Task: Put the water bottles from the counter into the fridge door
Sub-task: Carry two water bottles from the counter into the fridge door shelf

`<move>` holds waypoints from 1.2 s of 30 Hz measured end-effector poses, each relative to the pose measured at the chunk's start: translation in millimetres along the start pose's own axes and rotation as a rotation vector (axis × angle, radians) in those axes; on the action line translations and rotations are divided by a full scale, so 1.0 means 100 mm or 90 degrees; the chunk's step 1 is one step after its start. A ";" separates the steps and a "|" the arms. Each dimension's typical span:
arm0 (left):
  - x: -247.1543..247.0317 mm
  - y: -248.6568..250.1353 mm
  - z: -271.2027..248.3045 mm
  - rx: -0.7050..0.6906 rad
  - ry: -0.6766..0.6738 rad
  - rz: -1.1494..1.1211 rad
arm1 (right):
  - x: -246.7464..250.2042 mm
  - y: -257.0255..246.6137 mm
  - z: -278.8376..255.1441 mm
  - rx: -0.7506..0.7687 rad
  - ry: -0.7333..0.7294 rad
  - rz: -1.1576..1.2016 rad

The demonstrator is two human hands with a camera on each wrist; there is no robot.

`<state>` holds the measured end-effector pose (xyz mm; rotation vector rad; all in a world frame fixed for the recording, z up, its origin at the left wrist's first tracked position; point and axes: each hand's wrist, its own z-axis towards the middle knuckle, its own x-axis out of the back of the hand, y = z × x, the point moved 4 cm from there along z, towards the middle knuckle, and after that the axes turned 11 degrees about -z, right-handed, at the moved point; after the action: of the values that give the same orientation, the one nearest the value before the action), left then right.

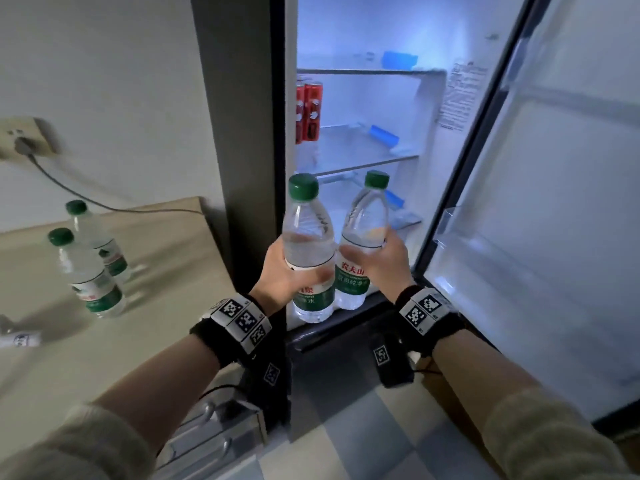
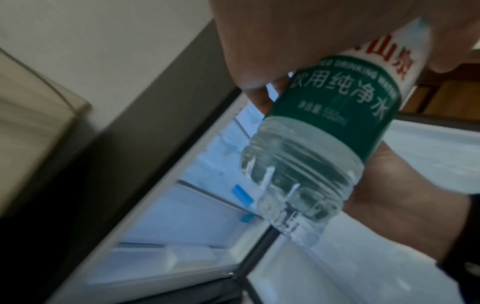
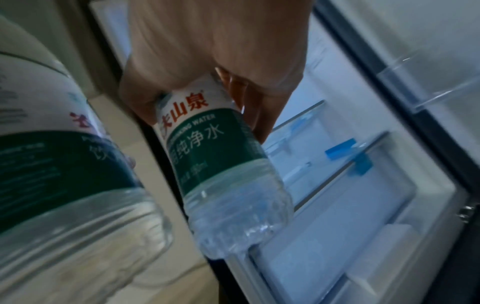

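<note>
Fridge (image 1: 363, 98) stands open, interior lit; glass shelves carry bits of blue tape. Fridge door (image 1: 561, 237) is swung out to the right, with a clear door bin (image 1: 457, 230) on its inner face, nothing visible in it. Beige surface (image 1: 104, 334) sits left of the fridge, against a white wall with a socket and grey cable (image 1: 62, 185).

Two red cans (image 1: 310, 112) stand at the left edge of the middle fridge shelf.

Two water bottles remain upright on the surface: near bottle (image 1: 88, 275) and far bottle (image 1: 95, 233), just beside each other, green caps on.

Left hand (image 1: 284, 275): grip clamped round the label band of the left held bottle (image 1: 308, 247), upright, in front of the open fridge compartment. Right hand (image 1: 384, 261): grip clamped round the upper body of the right held bottle (image 1: 362, 244), tilted slightly right. The two held bottles touch or nearly touch at the shoulders; cannot tell which. Neither is in the door yet.

Both wrists wear black straps with printed markers.
</note>
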<state>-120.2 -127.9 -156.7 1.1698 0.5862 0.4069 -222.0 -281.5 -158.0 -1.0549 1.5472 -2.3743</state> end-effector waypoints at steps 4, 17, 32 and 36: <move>-0.72 0.12 0.31 -0.056 -0.052 -0.068 | 0.75 0.12 0.06 -0.056 0.174 0.110; -2.39 0.07 1.06 -0.125 -0.131 -0.118 | 2.78 0.31 0.10 -0.010 0.440 -0.230; -3.16 -0.38 1.68 -0.095 -0.258 0.011 | 2.96 1.28 0.21 -0.266 0.138 -0.643; -3.26 -0.45 1.89 -0.090 -0.297 0.033 | 2.97 1.43 0.30 -0.322 0.061 -0.693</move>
<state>-258.1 -472.6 -77.8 1.0974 0.1192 0.2031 -464.2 -504.7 -127.3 -2.4288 1.9898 -2.6290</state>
